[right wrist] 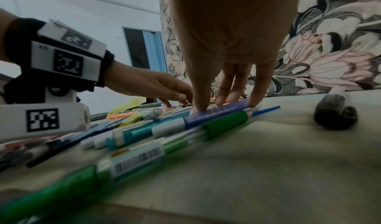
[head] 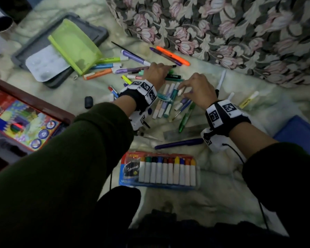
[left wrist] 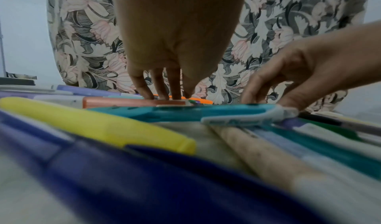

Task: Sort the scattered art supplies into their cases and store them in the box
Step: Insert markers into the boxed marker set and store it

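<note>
Left hand (head: 156,73) down among scattered markers (head: 166,102) on the marble floor (head: 213,176), fingers extended, fingertips pressing them. Right hand (head: 198,90) likewise spread, touching a purple pen (right wrist: 216,115). Green mesh pouch (head: 75,45) lying on the grey box lid (head: 95,29) beyond.

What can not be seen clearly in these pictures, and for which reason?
- Left hand grip: head view, the back of the hand hides the fingertips.
- Marker case label: head view, print too small and dark.
- Nearest pens: left wrist view, foreground blurred, so the yellow highlighter and blue barrels show no markings.
- Blue object: head view, cut off by the right edge.
</note>
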A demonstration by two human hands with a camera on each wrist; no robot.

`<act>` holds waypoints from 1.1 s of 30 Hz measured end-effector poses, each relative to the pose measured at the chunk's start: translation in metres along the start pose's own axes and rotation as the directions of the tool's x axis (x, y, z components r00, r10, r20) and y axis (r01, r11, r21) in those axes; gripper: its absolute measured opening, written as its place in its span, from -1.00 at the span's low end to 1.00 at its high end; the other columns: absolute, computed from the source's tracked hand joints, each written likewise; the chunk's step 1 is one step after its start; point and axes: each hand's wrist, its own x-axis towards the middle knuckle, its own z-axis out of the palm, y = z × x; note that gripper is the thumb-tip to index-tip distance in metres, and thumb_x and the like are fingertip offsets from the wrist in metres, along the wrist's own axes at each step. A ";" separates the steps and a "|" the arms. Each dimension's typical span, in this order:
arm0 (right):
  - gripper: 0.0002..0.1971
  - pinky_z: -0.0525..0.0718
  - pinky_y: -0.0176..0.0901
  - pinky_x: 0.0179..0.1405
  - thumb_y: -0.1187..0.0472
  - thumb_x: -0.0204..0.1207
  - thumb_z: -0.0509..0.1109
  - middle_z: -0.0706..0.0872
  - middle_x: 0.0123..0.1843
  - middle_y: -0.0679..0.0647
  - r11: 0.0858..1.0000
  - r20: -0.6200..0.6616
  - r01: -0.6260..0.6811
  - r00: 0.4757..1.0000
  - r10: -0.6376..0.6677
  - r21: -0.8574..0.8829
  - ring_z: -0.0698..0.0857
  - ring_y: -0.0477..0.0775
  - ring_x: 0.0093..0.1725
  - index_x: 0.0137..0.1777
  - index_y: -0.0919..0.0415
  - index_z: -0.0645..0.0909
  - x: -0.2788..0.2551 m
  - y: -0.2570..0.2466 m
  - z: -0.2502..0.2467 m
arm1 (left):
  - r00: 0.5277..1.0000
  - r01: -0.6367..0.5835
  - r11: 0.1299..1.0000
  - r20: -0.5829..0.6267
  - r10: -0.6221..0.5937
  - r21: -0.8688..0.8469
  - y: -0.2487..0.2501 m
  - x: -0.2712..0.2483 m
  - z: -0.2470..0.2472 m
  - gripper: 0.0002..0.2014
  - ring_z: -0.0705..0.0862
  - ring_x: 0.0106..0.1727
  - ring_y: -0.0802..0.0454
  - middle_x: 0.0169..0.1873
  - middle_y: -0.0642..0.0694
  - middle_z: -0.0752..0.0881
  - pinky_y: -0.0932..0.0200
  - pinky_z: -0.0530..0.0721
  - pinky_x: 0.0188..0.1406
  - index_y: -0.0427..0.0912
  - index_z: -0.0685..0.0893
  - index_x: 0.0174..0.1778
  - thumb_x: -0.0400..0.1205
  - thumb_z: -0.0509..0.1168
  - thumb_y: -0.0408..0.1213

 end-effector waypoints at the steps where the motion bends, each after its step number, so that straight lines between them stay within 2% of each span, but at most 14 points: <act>1: -0.74 0.53 0.04 0.19 0.25 0.46 0.46 0.52 0.18 0.27 1.000 -0.015 -0.009 1.000 0.009 -0.007 0.44 0.27 0.29 0.15 0.12 0.70 0.000 -0.001 0.000 | 1.000 -0.003 0.999 0.016 0.003 0.042 -0.001 0.003 0.000 -0.57 0.41 0.38 -0.29 0.38 -0.26 0.48 -0.24 0.45 0.30 -0.12 0.38 0.51 0.70 0.03 -0.39; 4: -0.81 0.55 0.07 0.07 0.26 0.46 0.45 0.52 0.18 0.22 0.998 -0.041 0.004 0.999 -0.007 -0.068 0.42 0.27 0.26 0.07 0.15 0.68 -0.002 -0.005 0.003 | 0.998 -0.035 0.993 0.048 0.030 0.110 -0.003 0.006 0.001 -0.59 0.40 0.34 -0.32 0.34 -0.28 0.47 -0.20 0.41 0.34 -0.13 0.45 0.45 0.66 0.11 -0.37; 6: -0.82 0.54 0.04 0.00 0.30 0.45 0.46 0.59 0.14 0.18 0.994 -0.014 0.020 1.000 -0.021 -0.104 0.48 0.24 0.21 0.03 0.13 0.66 0.000 -0.007 0.003 | 0.999 -0.036 0.994 0.021 0.034 0.103 -0.003 0.007 0.002 -0.61 0.41 0.32 -0.30 0.31 -0.29 0.49 -0.19 0.43 0.32 -0.15 0.52 0.39 0.62 0.16 -0.39; 10: -0.85 0.41 -0.09 -0.15 0.29 0.47 0.39 0.63 0.11 0.17 0.997 0.062 0.005 0.998 0.000 -0.080 0.57 0.24 0.14 -0.02 0.04 0.66 0.001 -0.011 0.001 | 0.998 -0.023 0.998 -0.055 0.019 -0.066 -0.002 0.004 -0.002 -0.72 0.47 0.29 -0.25 0.21 -0.31 0.55 -0.13 0.50 0.21 -0.27 0.63 0.19 0.57 0.25 -0.46; 12: -0.83 0.50 -0.02 -0.10 0.27 0.52 0.36 0.59 0.14 0.19 0.996 0.066 0.024 0.998 -0.019 -0.086 0.54 0.26 0.20 0.07 0.08 0.68 -0.004 -0.011 0.003 | 0.992 -0.021 0.986 -0.125 0.000 -0.166 -0.002 0.000 -0.005 -0.76 0.54 0.22 -0.22 0.16 -0.31 0.60 -0.06 0.51 0.15 -0.31 0.65 0.12 0.55 0.26 -0.51; 14: -0.82 0.59 0.03 0.00 0.26 0.55 0.35 0.59 0.12 0.19 0.998 0.004 0.044 0.999 -0.044 -0.048 0.53 0.22 0.22 0.11 0.13 0.66 -0.013 -0.012 0.004 | 0.976 -0.024 0.959 -0.213 -0.039 -0.283 -0.001 -0.007 -0.009 -0.78 0.60 0.13 -0.21 0.10 -0.31 0.63 0.03 0.49 0.08 -0.35 0.65 0.06 0.52 0.26 -0.53; 16: -0.85 0.61 0.02 -0.02 0.25 0.55 0.35 0.64 0.05 0.14 0.994 -0.124 0.030 0.992 -0.016 0.108 0.59 0.17 0.14 0.10 0.14 0.65 -0.023 -0.016 0.002 | 0.960 -0.065 0.922 -0.276 -0.046 -0.381 0.001 -0.020 -0.015 -0.80 0.63 0.05 -0.21 0.03 -0.34 0.66 0.09 0.50 0.05 -0.39 0.65 0.03 0.49 0.31 -0.52; 18: -0.87 0.65 0.02 -0.06 0.23 0.53 0.39 0.68 -0.06 0.06 0.955 -0.234 0.029 0.971 0.043 0.294 0.66 0.14 0.01 0.06 0.15 0.64 -0.035 -0.025 -0.002 | 0.950 -0.123 0.891 -0.312 -0.022 -0.438 0.005 -0.037 -0.021 -0.80 0.67 0.00 -0.21 -0.03 -0.35 0.69 0.06 0.57 0.04 -0.43 0.65 0.01 0.48 0.36 -0.50; 20: -0.84 0.67 0.06 -0.05 0.24 0.49 0.44 0.66 -0.16 0.03 0.894 -0.272 0.043 0.958 0.090 0.446 0.69 0.12 -0.10 0.06 0.16 0.63 -0.048 -0.037 -0.006 | 0.954 -0.135 0.860 -0.298 -0.021 -0.492 0.008 -0.058 -0.025 -0.78 0.68 -0.05 -0.15 -0.06 -0.34 0.71 0.08 0.60 0.01 -0.42 0.64 0.03 0.48 0.40 -0.48; 22: -0.82 0.68 0.10 -0.02 0.24 0.48 0.46 0.71 -0.14 0.12 0.842 -0.270 0.058 0.957 0.106 0.537 0.71 0.12 -0.09 0.07 0.15 0.64 -0.061 -0.049 -0.007 | 0.968 -0.107 0.833 -0.248 -0.037 -0.543 0.009 -0.080 -0.027 -0.73 0.66 -0.16 -0.03 -0.11 -0.31 0.72 0.15 0.60 -0.07 -0.38 0.65 0.08 0.48 0.43 -0.44; 25: -0.81 0.69 0.08 0.02 0.23 0.46 0.48 0.74 -0.12 0.17 0.797 -0.218 0.054 0.971 0.099 0.601 0.72 0.11 -0.06 0.06 0.18 0.66 -0.079 -0.066 0.000 | 0.979 -0.098 0.784 -0.199 -0.033 -0.613 0.008 -0.120 -0.026 -0.70 0.58 -0.39 0.31 -0.25 -0.17 0.66 0.31 0.59 -0.27 -0.34 0.68 0.12 0.46 0.46 -0.40; 27: -0.79 0.66 0.02 0.02 0.27 0.44 0.49 0.70 -0.19 0.16 0.767 -0.184 0.059 0.980 0.078 0.639 0.71 0.10 -0.08 0.07 0.25 0.67 -0.093 -0.077 0.006 | 0.984 -0.067 0.776 -0.169 -0.052 -0.627 0.004 -0.146 -0.024 -0.71 0.60 -0.46 0.35 -0.27 -0.12 0.67 0.48 0.56 -0.32 -0.29 0.70 0.09 0.46 0.47 -0.35; 30: -0.80 0.64 -0.03 0.04 0.32 0.46 0.47 0.70 -0.17 0.22 0.742 -0.069 0.035 0.997 0.015 0.669 0.71 0.15 -0.04 0.08 0.26 0.67 -0.114 -0.093 0.016 | 0.988 0.005 0.773 -0.117 -0.102 -0.634 -0.002 -0.184 -0.017 -0.71 0.61 -0.35 0.22 -0.24 -0.13 0.68 0.36 0.56 -0.30 -0.29 0.73 0.08 0.45 0.48 -0.33; 33: -0.80 0.63 -0.04 0.07 0.34 0.48 0.44 0.73 -0.07 0.32 0.753 0.048 0.010 0.997 -0.055 0.657 0.71 0.20 0.03 0.10 0.27 0.66 -0.131 -0.106 0.026 | 0.991 0.073 0.711 -0.030 -0.131 -0.700 -0.008 -0.217 -0.007 -0.72 0.59 -0.49 0.30 -0.26 -0.21 0.67 0.40 0.58 -0.37 -0.39 0.71 0.08 0.46 0.45 -0.42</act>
